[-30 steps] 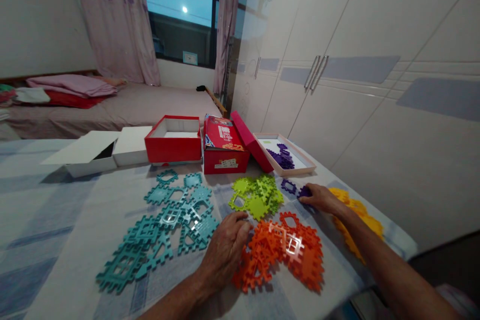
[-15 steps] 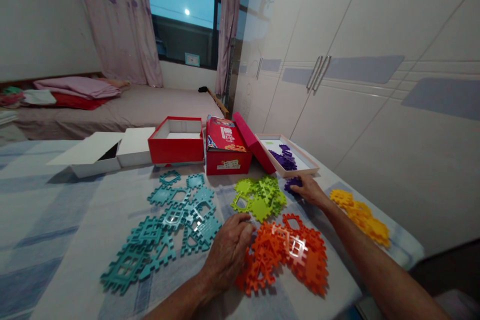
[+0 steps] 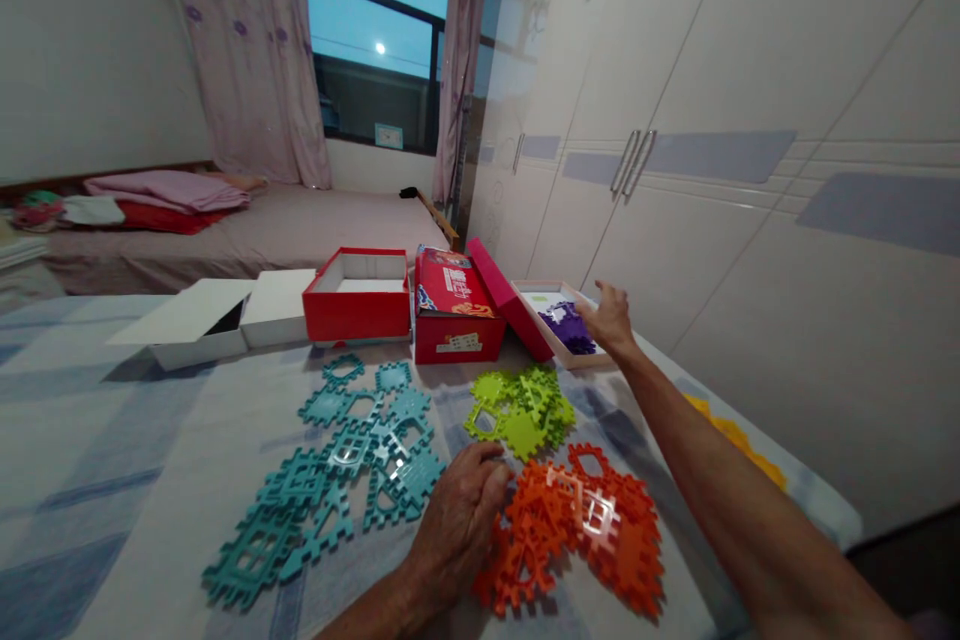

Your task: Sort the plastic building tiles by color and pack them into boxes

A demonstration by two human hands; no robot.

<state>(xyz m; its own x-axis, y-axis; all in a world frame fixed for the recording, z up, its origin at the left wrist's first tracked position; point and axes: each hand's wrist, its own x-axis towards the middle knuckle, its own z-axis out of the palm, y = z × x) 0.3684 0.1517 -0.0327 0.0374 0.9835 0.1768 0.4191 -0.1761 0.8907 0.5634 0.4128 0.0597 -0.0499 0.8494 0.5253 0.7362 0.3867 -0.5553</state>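
Purple pieces (image 3: pixel 571 328): toothed plastic shapes heaped inside a shallow tray (image 3: pixel 592 360) at the far right of the table (image 3: pixel 169 530).
Right hand (image 3: pixel 607 316): reached out over the tray's right side, fingers spread open, thumb side beside the purple heap; contact cannot be made out.
Left hand (image 3: pixel 463 500): palm down, fingers loosely bent, between the teal and orange piles; its underside is hidden, so whether it grips anything cannot be told.
Orange pieces (image 3: pixel 626 545): piled just right of the left hand.
Lime-green pieces (image 3: pixel 523 428): clustered beyond the orange, in front of the boxes.
Teal pieces (image 3: pixel 349 450): fanned out in a long, overlapping spread to the left.
Yellow pieces (image 3: pixel 750 450): at the right edge, partly hidden by the right forearm.
Boxes: a printed red box (image 3: pixel 459 340) with a pink-red lid (image 3: pixel 511 304) tilted beside it; to its left, an open red box (image 3: pixel 358 317) and two white boxes in a row.
Room: bed (image 3: pixel 322 235), curtained window (image 3: pixel 367 30) and white wardrobe (image 3: pixel 720 250) behind.
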